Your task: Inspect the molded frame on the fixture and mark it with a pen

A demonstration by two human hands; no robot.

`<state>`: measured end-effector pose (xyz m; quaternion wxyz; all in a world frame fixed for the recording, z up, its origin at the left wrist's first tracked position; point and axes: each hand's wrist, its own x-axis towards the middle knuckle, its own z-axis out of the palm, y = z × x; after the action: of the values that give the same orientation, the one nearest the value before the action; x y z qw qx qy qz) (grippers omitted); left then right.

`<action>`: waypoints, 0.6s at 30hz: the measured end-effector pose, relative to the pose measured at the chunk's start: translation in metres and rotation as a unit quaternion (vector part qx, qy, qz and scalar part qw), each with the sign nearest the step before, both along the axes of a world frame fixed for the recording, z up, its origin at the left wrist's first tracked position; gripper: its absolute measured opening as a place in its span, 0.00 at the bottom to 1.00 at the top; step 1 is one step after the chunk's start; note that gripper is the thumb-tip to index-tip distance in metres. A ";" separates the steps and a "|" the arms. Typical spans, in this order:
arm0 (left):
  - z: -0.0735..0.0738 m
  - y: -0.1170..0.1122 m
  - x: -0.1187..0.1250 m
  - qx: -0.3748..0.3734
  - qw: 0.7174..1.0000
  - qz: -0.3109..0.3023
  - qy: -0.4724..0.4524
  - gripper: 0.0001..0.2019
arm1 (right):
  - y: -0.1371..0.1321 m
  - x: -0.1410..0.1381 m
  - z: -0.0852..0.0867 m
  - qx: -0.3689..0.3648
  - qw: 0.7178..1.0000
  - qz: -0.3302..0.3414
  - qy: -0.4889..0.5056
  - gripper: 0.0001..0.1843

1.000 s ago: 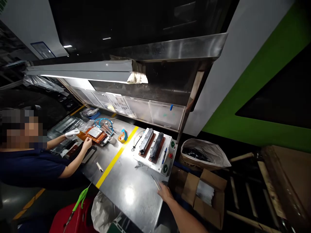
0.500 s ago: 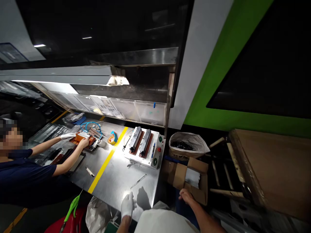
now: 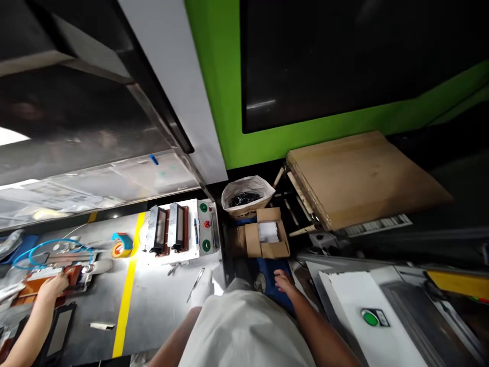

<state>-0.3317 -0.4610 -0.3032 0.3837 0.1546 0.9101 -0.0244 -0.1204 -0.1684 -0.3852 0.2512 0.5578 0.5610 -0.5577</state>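
My left hand (image 3: 202, 289), in a white glove, is over the steel table's right edge, blurred so its fingers do not show clearly. Beside it on the tabletop lies a slim pen-like tool (image 3: 195, 284). My bare right hand (image 3: 283, 280) hangs in the air near my body, fingers loosely bent and partly apart, with nothing seen in it. Just beyond it stands an open cardboard box (image 3: 253, 239) holding a stack of white pieces (image 3: 269, 232). Beyond my left hand sits a white fixture (image 3: 194, 209) bearing two long dark parts on red-brown bases.
At left, a co-worker's hand (image 3: 53, 285) works at an orange fixture (image 3: 32, 288). A tape roll (image 3: 121, 246) rests by the yellow line. Behind the box is a white sack (image 3: 233, 193); to the right are stacked cardboard sheets (image 3: 367, 173) and a cabinet with a green button (image 3: 370, 318).
My view has swung right, bringing the cabinet into sight. My gloved left hand is now nearer the pen-like tool. My right hand stays near the cardboard box.
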 end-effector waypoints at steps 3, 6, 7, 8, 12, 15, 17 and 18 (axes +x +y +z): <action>0.008 0.033 -0.028 -0.025 0.995 -0.093 0.027 0.33 | -0.010 0.007 -0.001 -0.026 0.999 -0.029 0.002 0.19; 0.019 0.058 -0.059 -0.058 0.983 -0.161 0.063 0.35 | -0.015 0.015 0.000 -0.039 0.998 -0.047 0.002 0.17; 0.022 0.063 -0.067 -0.070 0.980 -0.175 0.071 0.35 | -0.015 0.017 0.000 -0.041 0.998 -0.053 0.002 0.17; 0.025 0.068 -0.075 -0.082 0.977 -0.185 0.075 0.34 | -0.015 0.019 0.001 -0.042 0.997 -0.059 0.003 0.16; 0.025 0.086 -0.089 -0.117 0.971 -0.193 0.075 0.27 | -0.012 0.022 0.005 -0.039 0.996 -0.081 0.010 0.16; 0.018 0.099 -0.089 -0.120 0.971 -0.196 0.063 0.26 | -0.011 0.018 0.009 -0.036 0.995 -0.088 0.019 0.16; 0.014 0.104 -0.089 -0.106 0.972 -0.203 0.052 0.25 | -0.011 0.016 0.009 -0.034 0.995 -0.090 0.022 0.16; 0.013 0.105 -0.089 -0.096 0.973 -0.205 0.045 0.23 | -0.011 0.014 0.009 -0.032 0.995 -0.091 0.022 0.17</action>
<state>-0.4209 -0.3564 -0.2897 0.3421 0.2992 0.8686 -0.1973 -0.1060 -0.1797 -0.3760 0.2049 0.5855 0.4953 -0.6082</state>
